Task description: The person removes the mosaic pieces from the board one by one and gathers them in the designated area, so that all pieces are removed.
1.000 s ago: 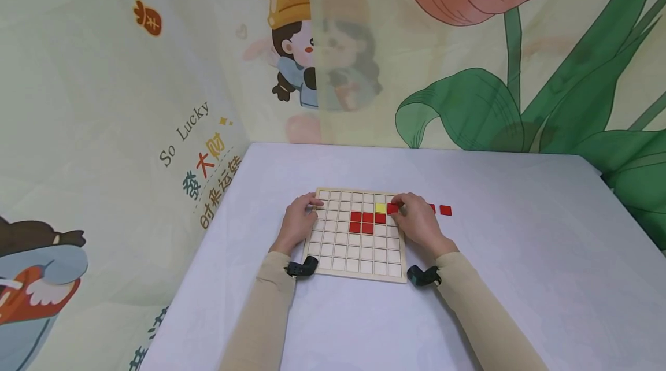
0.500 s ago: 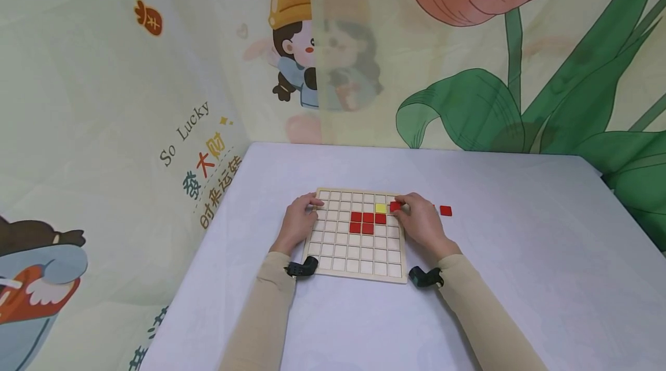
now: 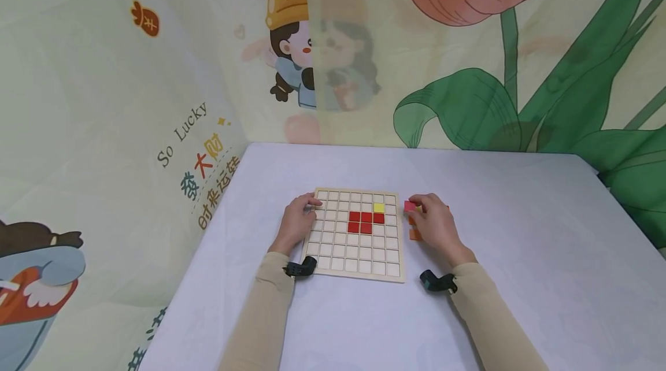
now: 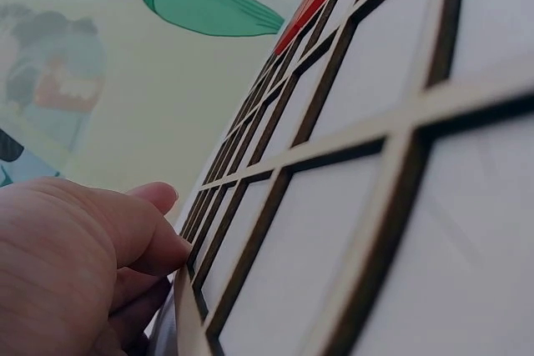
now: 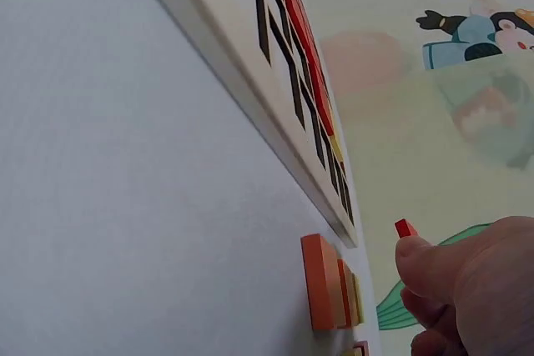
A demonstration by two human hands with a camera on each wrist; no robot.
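Observation:
A wooden grid board (image 3: pixel 348 267) lies on the white-covered table. Several red tiles (image 3: pixel 366 217) sit in its cells, with one yellow tile (image 3: pixel 379 207) just above the rightmost red one. At the board's upper left edge, my left hand (image 3: pixel 296 225) holds the rim between bent fingers and thumb. Just off the right edge, my right hand (image 3: pixel 439 229) pinches a red tile (image 5: pixel 405 228) between thumb and fingertips, raised above the table in the right wrist view. Below that hand lie orange tiles (image 3: pixel 415 234), partly hidden by the fingers.
Beside the board's far right corner, the right wrist view shows an orange tile (image 5: pixel 318 281) and yellowish ones in a row behind it. A printed cloth backdrop (image 3: pixel 354 122) rises behind the table. Both wrists carry black camera mounts (image 3: pixel 438 282).
My right hand has moved right, carrying the red tile from over the board's right column to beyond its edge. Orange tiles now show beneath it. My left hand stays at the rim.

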